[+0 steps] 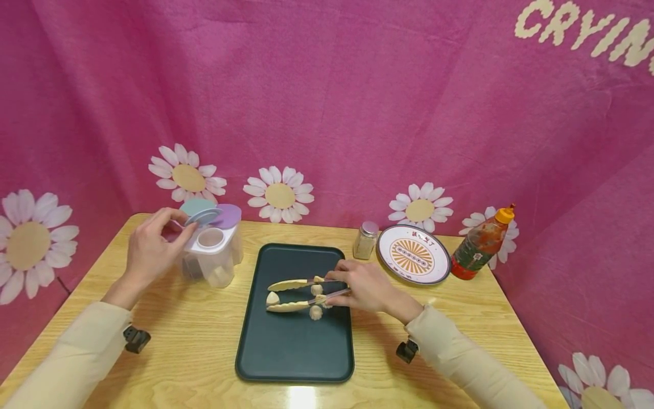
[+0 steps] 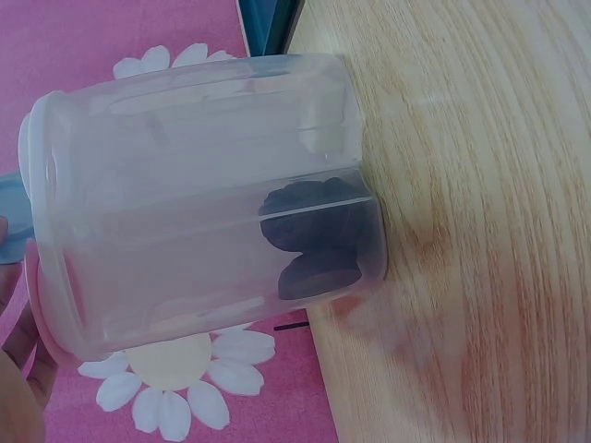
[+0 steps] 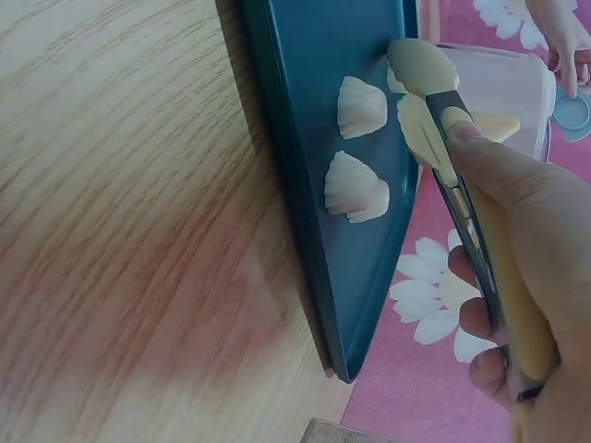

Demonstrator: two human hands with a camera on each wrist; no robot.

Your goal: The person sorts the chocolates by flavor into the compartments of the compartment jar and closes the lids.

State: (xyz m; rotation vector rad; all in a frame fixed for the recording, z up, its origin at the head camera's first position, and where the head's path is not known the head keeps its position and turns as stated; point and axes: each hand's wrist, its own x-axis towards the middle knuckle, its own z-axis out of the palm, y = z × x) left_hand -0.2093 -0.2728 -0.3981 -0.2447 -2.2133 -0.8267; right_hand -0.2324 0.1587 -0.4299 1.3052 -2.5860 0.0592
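Observation:
At the left, my left hand (image 1: 153, 238) pinches a raised blue lid (image 1: 205, 216) between thumb and fingers. The lid tops one section of a clear divided storage container (image 1: 217, 268), whose round opening shows beneath it. Dark rounded pieces (image 2: 314, 217) lie in another section. My right hand (image 1: 365, 287) grips food tongs (image 3: 503, 268) with cream-coloured tips, held over the dark tray (image 1: 293, 355). One pale piece (image 1: 273, 298) sits between the spread tips. Two pale ridged, shell-like pieces (image 3: 361, 108) lie on the tray below the tongs.
Behind the tray stands a shaker jar (image 1: 365, 241), beside a patterned plate (image 1: 414, 254) and a red sauce bottle (image 1: 480, 244) with a yellow cap. Green (image 1: 197, 205) and purple lids (image 1: 229, 216) cover other container sections. A pink cloth (image 1: 327, 113) hangs behind the wooden table (image 1: 174, 346).

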